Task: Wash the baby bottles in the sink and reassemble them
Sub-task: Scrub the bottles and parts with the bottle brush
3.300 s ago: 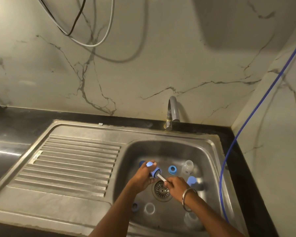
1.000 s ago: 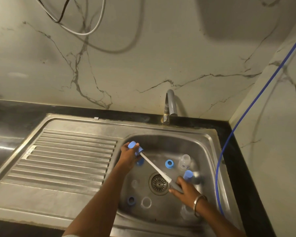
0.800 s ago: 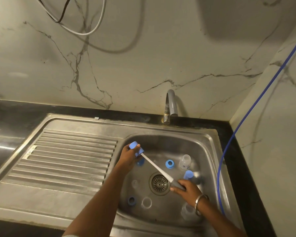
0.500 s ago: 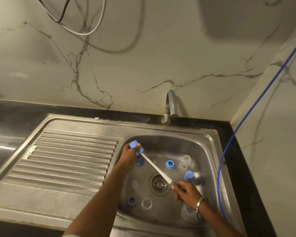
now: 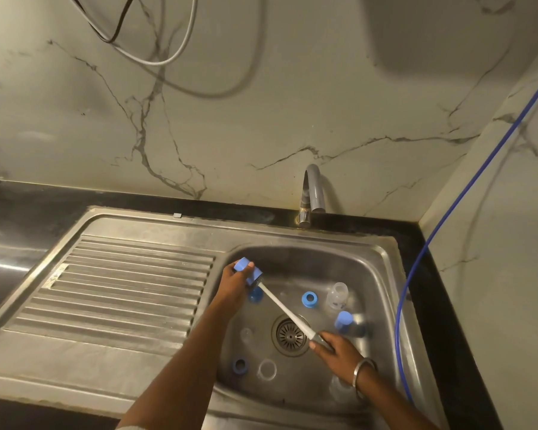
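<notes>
While brush-joined, both hands [image 5: 235, 282] apart.

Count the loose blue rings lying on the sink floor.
3: one ring behind the drain, one at front left, one partly hidden beside the left hand. Others may be hidden.
</notes>
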The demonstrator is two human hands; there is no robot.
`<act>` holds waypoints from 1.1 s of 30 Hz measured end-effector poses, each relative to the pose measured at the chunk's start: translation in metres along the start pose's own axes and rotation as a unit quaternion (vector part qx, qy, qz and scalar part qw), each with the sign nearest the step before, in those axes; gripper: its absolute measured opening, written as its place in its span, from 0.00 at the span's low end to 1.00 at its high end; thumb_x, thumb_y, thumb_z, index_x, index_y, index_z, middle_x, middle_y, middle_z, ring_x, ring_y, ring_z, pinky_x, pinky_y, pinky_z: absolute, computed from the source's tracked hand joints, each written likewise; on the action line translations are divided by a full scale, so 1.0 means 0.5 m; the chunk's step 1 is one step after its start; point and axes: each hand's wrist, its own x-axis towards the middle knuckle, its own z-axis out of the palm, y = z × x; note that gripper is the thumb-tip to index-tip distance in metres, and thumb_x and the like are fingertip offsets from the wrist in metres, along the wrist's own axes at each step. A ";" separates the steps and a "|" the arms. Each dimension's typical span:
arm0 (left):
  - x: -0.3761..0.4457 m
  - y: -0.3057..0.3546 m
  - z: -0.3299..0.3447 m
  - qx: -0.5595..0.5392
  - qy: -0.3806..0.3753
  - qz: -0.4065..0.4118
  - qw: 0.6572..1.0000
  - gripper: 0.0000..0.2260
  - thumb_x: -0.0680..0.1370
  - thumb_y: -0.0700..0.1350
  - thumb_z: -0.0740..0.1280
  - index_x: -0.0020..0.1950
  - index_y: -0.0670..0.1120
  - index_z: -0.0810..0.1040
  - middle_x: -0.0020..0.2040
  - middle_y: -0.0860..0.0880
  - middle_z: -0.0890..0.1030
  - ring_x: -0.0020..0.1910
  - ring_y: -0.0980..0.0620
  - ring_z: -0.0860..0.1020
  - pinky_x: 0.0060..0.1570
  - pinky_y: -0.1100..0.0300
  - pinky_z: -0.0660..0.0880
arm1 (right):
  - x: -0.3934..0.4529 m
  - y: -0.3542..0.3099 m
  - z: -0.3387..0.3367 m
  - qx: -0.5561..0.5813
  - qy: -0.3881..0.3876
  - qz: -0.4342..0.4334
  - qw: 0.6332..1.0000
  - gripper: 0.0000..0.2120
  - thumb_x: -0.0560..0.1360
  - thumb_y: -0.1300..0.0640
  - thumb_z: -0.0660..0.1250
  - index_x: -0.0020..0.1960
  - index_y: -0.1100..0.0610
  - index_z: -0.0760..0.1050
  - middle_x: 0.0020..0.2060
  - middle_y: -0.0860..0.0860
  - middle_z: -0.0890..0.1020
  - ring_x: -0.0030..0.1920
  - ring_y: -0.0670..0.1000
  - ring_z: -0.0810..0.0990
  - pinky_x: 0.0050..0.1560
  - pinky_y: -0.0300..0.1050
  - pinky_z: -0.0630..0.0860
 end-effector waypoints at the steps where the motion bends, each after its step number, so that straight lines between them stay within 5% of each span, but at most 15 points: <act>1: -0.001 0.000 -0.002 -0.001 0.004 0.003 1.000 0.05 0.80 0.39 0.64 0.53 0.38 0.74 0.45 0.40 0.78 0.43 0.45 0.78 0.45 0.56 0.79 | 0.001 -0.001 -0.001 -0.011 -0.006 -0.005 1.000 0.12 0.77 0.52 0.66 0.36 0.49 0.70 0.25 0.40 0.73 0.29 0.40 0.69 0.34 0.32 0.67; 5: -0.007 -0.011 -0.018 0.008 0.007 0.005 1.000 0.04 0.81 0.38 0.62 0.49 0.37 0.75 0.42 0.40 0.78 0.37 0.48 0.79 0.44 0.54 0.76 | -0.001 0.004 -0.016 -0.029 -0.021 -0.025 0.999 0.12 0.78 0.51 0.65 0.36 0.47 0.70 0.26 0.43 0.72 0.31 0.41 0.69 0.35 0.35 0.67; 11: -0.015 -0.019 -0.008 -0.003 -0.001 -0.040 0.999 0.13 0.81 0.42 0.63 0.60 0.34 0.71 0.53 0.34 0.77 0.53 0.36 0.77 0.61 0.40 0.73 | 0.006 0.000 0.000 -0.047 -0.008 -0.002 0.999 0.14 0.78 0.49 0.63 0.35 0.49 0.68 0.27 0.44 0.70 0.30 0.41 0.69 0.34 0.33 0.67; 14: -0.018 -0.015 -0.013 -0.015 0.009 -0.007 1.000 0.07 0.81 0.39 0.62 0.52 0.35 0.74 0.42 0.39 0.80 0.41 0.44 0.80 0.48 0.48 0.76 | 0.004 -0.001 -0.005 -0.046 -0.031 -0.016 0.998 0.14 0.78 0.50 0.64 0.35 0.48 0.69 0.27 0.44 0.70 0.30 0.42 0.68 0.34 0.35 0.66; 17: -0.017 -0.013 -0.017 0.003 0.026 0.021 0.999 0.15 0.80 0.38 0.64 0.65 0.36 0.68 0.52 0.38 0.77 0.47 0.46 0.78 0.48 0.54 0.77 | -0.002 0.017 -0.021 -0.032 -0.018 -0.019 0.999 0.14 0.78 0.50 0.65 0.34 0.48 0.70 0.26 0.44 0.70 0.30 0.42 0.69 0.35 0.37 0.67; 21: -0.021 -0.007 -0.014 0.095 0.063 0.094 0.989 0.19 0.79 0.40 0.67 0.67 0.48 0.66 0.57 0.48 0.74 0.49 0.58 0.77 0.40 0.70 0.75 | -0.013 0.042 -0.032 -0.035 0.001 -0.015 0.999 0.11 0.77 0.52 0.66 0.38 0.56 0.75 0.29 0.47 0.73 0.31 0.42 0.70 0.36 0.37 0.69; 25: -0.021 -0.005 -0.016 0.166 0.090 0.147 0.971 0.22 0.78 0.42 0.68 0.68 0.51 0.64 0.58 0.53 0.72 0.54 0.57 0.73 0.49 0.66 0.70 | -0.025 0.058 -0.047 -0.015 0.049 0.001 0.999 0.13 0.77 0.52 0.67 0.40 0.61 0.76 0.26 0.48 0.73 0.28 0.41 0.70 0.33 0.37 0.70; 30: -0.019 -0.006 -0.003 0.233 0.035 0.127 0.964 0.09 0.76 0.42 0.71 0.53 0.48 0.75 0.45 0.52 0.78 0.45 0.53 0.77 0.47 0.61 0.73 | -0.024 0.042 -0.047 0.000 0.085 -0.023 0.996 0.14 0.77 0.52 0.66 0.36 0.59 0.72 0.24 0.46 0.70 0.26 0.41 0.68 0.29 0.34 0.67; 33: -0.031 -0.004 0.021 0.082 -0.063 0.022 0.994 0.05 0.81 0.41 0.63 0.46 0.44 0.76 0.41 0.44 0.76 0.41 0.48 0.74 0.40 0.58 0.71 | -0.017 0.031 -0.040 0.008 0.083 -0.031 0.996 0.13 0.77 0.51 0.66 0.37 0.56 0.72 0.25 0.44 0.72 0.27 0.41 0.69 0.31 0.32 0.67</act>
